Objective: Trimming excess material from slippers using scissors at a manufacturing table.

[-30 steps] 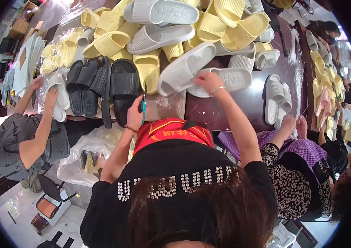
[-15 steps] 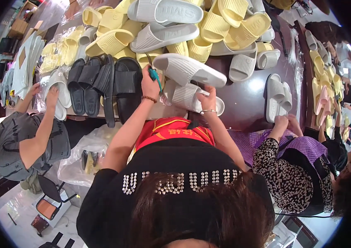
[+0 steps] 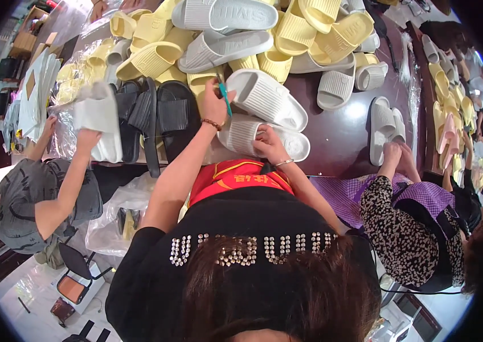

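Two pale grey slippers looked light and springy, strap likely the best hold; right hand curled at the nearer strap, pinch unclear; left hand gripped teal-handled scissors.

The scene is brightly lit, with a soft white glare on the bare dark surface to the right of the middle. Clear plastic on the left throws small glints, and rhinestones sparkle on a black shirt whose folds sink into near-black. The pale slipper near the middle shows its ridges fairly sharply, while a white slipper in a co-worker's hand is smeared by motion blur. One patch at the far left burns out to white; straight edges bow toward the round rim, where the corners fall to black and distant details turn small and soft
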A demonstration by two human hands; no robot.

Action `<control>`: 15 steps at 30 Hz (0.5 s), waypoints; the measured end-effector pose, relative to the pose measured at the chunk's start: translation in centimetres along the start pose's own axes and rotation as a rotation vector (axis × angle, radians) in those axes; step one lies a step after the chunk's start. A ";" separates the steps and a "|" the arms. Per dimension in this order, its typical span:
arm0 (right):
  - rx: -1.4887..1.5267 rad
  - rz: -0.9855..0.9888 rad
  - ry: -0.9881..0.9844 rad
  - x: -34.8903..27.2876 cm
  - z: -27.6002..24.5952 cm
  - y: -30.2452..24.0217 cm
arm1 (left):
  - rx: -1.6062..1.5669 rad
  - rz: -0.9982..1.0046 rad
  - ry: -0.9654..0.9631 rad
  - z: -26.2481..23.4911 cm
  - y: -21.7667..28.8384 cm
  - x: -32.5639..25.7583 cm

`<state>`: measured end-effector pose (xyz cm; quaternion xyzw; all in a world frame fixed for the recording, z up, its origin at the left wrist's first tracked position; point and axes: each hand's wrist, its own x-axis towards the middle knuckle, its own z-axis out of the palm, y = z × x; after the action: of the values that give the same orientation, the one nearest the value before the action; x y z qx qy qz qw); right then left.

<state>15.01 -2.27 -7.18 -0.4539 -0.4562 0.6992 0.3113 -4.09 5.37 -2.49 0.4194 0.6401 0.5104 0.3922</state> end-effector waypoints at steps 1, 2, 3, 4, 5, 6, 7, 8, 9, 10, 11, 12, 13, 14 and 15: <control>-0.004 -0.024 0.020 -0.1 0.2 -0.5 | 0.038 0.020 -0.012 0.0 0.4 -0.3; -0.008 -0.048 0.040 -0.3 0.4 -1.1 | 0.038 0.019 -0.007 -0.2 0.1 -0.1; -0.012 -0.071 0.060 -0.5 0.6 -1.5 | 0.017 -0.016 -0.035 -0.2 -0.5 0.6; -0.013 -0.071 0.058 -0.6 0.6 -1.8 | -0.005 -0.051 -0.066 -0.2 -0.4 1.1; 0.040 -0.039 0.161 -0.8 0.7 -2.0 | -0.027 -0.086 -0.097 -0.3 -0.4 1.3; 0.093 -0.007 0.263 -0.9 0.8 -2.1 | -0.027 -0.087 -0.094 -0.4 -0.4 1.3; 0.146 0.025 0.366 -0.9 0.9 -2.4 | 0.056 -0.080 -0.089 -0.3 -0.5 1.2; 0.145 0.025 0.363 -0.9 1.0 -2.6 | 0.139 -0.073 -0.084 -0.3 -0.5 1.1; 0.172 0.058 0.357 -0.8 1.2 -3.0 | 0.222 -0.064 -0.083 -0.2 -0.3 1.0; 0.198 0.091 0.350 -0.6 1.3 -3.3 | 0.223 -0.063 -0.084 -0.2 -0.7 0.9; 0.223 0.122 0.342 -0.3 1.3 -3.5 | 0.256 -0.050 -0.095 -0.1 -1.3 0.7; 0.222 0.120 0.341 0.2 1.2 -3.4 | 0.288 -0.037 -0.105 -0.1 -2.0 0.5; 0.304 0.151 0.290 0.9 1.0 -2.9 | 0.320 -0.025 -0.114 -0.1 -2.6 0.4; 0.390 0.181 0.243 1.6 0.8 -2.5 | 0.322 -0.023 -0.117 -0.2 -2.5 0.3; 0.475 0.212 0.195 2.0 0.5 -2.0 | 0.268 0.005 -0.120 -0.3 -2.5 0.0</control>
<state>13.84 0.00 -5.93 -0.4784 -0.1977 0.7683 0.3766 -4.75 4.94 -4.86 0.4992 0.6769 0.3955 0.3691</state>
